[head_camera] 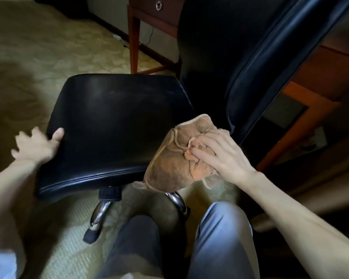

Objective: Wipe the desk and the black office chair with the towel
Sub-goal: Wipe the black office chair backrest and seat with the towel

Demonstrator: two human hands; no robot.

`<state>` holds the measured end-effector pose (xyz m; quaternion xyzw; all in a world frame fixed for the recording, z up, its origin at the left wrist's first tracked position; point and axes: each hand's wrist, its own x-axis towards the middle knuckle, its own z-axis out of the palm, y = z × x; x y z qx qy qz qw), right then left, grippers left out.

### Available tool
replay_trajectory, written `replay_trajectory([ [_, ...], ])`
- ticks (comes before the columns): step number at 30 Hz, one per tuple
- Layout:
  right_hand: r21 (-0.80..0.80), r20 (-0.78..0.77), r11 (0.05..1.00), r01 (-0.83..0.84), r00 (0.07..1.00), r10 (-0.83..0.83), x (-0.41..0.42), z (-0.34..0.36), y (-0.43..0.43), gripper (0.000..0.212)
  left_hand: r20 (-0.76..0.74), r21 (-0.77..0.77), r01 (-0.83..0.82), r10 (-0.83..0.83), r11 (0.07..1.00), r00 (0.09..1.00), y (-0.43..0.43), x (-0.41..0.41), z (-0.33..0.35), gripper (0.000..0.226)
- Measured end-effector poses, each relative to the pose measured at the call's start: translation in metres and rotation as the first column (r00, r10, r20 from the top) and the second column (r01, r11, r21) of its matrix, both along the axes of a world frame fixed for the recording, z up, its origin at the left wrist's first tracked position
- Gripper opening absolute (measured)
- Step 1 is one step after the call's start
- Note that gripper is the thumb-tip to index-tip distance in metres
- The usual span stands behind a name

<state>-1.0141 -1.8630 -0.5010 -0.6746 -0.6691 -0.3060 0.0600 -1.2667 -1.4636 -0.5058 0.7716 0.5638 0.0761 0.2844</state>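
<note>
Your knees are close to the black office chair, so you can reach it. Your right hand grips the bunched-up towel at the chair's right edge, near the backrest — bunched so it makes a fat pad for rubbing. Your left hand is blurry, fingers spread, thumb on the chair's left edge — I think to stop it rolling on its wheels.

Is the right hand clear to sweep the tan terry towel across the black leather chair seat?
Probably yes: the right hand grips the tan terry towel at the right edge of the black leather seat; nothing lies on the cushion.
</note>
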Motion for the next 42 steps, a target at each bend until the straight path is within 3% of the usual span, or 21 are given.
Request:
replay_trajectory([
  [2,-0.092,0.134,0.995,-0.028,0.990,0.040,0.010,-0.003,-0.016,0.033,0.023,0.203,0.115,-0.122,0.972,0.992,-0.008,0.010,-0.001,0.084],
  [4,-0.184,0.201,0.981,-0.070,0.974,0.107,0.008,0.004,-0.031,0.029,0.067,0.331,0.363,-0.405,0.871,0.912,-0.040,0.027,0.005,0.096],
  [6,-0.211,0.232,0.975,-0.072,0.965,0.121,0.002,0.020,-0.038,0.025,0.097,0.340,0.636,-0.699,0.692,0.709,-0.077,0.042,0.006,0.101],
  [7,-0.203,0.237,0.977,-0.066,0.965,0.114,-0.002,0.031,-0.041,0.025,0.047,0.318,0.775,-0.826,0.546,0.562,-0.094,0.049,0.006,0.106],
  [9,-0.122,0.229,0.992,-0.040,0.971,0.067,-0.007,0.055,-0.047,0.024,-0.222,0.271,0.931,-0.925,0.245,0.309,-0.118,0.060,-0.003,0.116],
  [10,-0.057,0.235,0.998,-0.028,0.971,0.040,-0.008,0.067,-0.050,0.025,-0.333,0.267,0.951,-0.911,0.157,0.244,-0.119,0.063,-0.012,0.117],
  [11,-0.002,0.258,1.000,-0.003,0.966,0.003,-0.009,0.081,-0.052,0.025,-0.375,0.293,0.947,-0.896,0.128,0.237,-0.118,0.065,-0.018,0.116],
  [14,0.186,0.335,0.981,0.050,0.935,-0.111,-0.016,0.121,-0.052,0.025,-0.368,0.383,0.913,-0.883,0.142,0.291,-0.104,0.067,-0.025,0.110],
  [18,0.418,0.378,0.906,0.059,0.896,-0.233,-0.019,0.172,-0.044,0.016,-0.426,0.352,0.928,-0.861,0.124,0.277,-0.099,0.063,-0.020,0.110],
  [22,0.594,0.328,0.801,0.065,0.891,-0.315,-0.022,0.203,-0.035,0.017,-0.454,0.327,0.930,-0.835,0.167,0.310,-0.098,0.056,-0.013,0.111],
  [25,0.650,0.230,0.756,0.077,0.928,-0.292,-0.031,0.188,-0.017,0.020,-0.481,0.287,0.937,-0.817,0.197,0.319,-0.101,0.055,-0.010,0.112],
  [27,0.620,0.108,0.774,0.131,0.962,-0.249,-0.035,0.151,-0.005,0.021,-0.471,0.270,0.940,-0.823,0.208,0.317,-0.102,0.055,-0.009,0.111],
  [28,0.545,0.091,0.827,0.135,0.971,-0.219,-0.036,0.123,-0.001,0.021,-0.458,0.269,0.940,-0.831,0.209,0.316,-0.100,0.055,-0.010,0.110],
  [31,0.134,0.246,0.989,0.067,0.964,-0.099,-0.038,0.047,-0.006,0.023,-0.417,0.277,0.936,-0.850,0.219,0.322,-0.098,0.055,-0.011,0.108],
  [33,0.046,0.225,0.996,0.079,0.970,-0.087,-0.040,0.039,-0.013,0.026,-0.428,0.274,0.940,-0.849,0.206,0.310,-0.099,0.056,-0.012,0.108],
  [37,0.370,0.205,0.928,0.047,0.970,-0.130,-0.049,0.123,-0.010,0.021,-0.441,0.281,0.937,-0.840,0.205,0.316,-0.096,0.056,-0.015,0.109],
  [40,0.647,0.322,0.761,-0.055,0.924,-0.207,-0.048,0.206,-0.013,0.014,-0.444,0.285,0.938,-0.840,0.197,0.312,-0.096,0.054,-0.012,0.108],
  [42,0.738,0.327,0.673,-0.042,0.895,-0.304,-0.040,0.247,-0.015,0.017,-0.442,0.282,0.941,-0.846,0.185,0.299,-0.097,0.051,-0.011,0.107],
])
